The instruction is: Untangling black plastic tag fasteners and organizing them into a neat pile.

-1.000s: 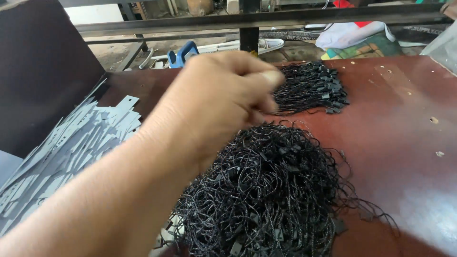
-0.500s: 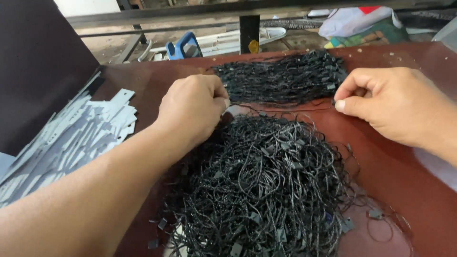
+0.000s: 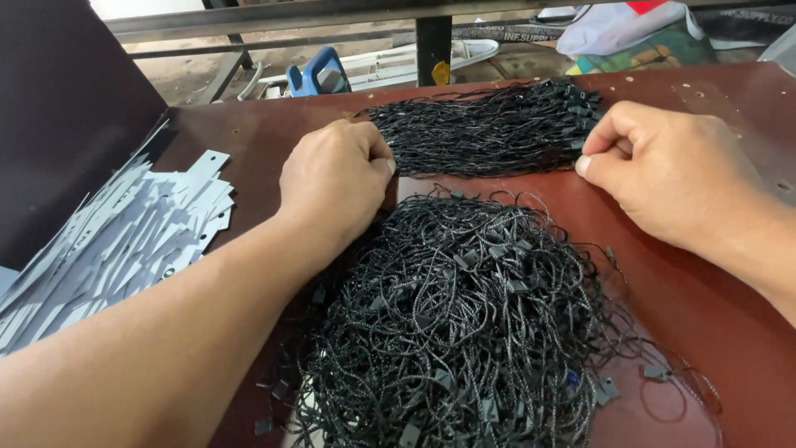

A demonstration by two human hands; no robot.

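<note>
While both of your hands rest on the reddish-brown table (image 3: pixel 730 332), each one sits at an end of the straightened bundle of black string loops (image 3: pixel 485 133) lying across the far side. Your left hand (image 3: pixel 336 178) is curled into a loose fist at the bundle's left end, fingertips tucked against the strands; whether it pinches any of them cannot be told, since the fingers hide the contact. Your right hand (image 3: pixel 672 174) is likewise curled at the right end, where the small black plastic tabs (image 3: pixel 580 104) of the loops cluster, thumb pressed toward the forefinger as if nipping something thin, though the thing itself does not show.

Just nearer to you, between your forearms, lies a large tangled heap of black string loops (image 3: pixel 464 332) with the same tabs scattered through it. To your left, a spread pile of pale grey paper tags (image 3: pixel 124 241) lies beside a dark upright panel (image 3: pixel 66 108). Beyond the table edge stand a metal rail (image 3: pixel 274 17) and a blue tool (image 3: pixel 319 75).
</note>
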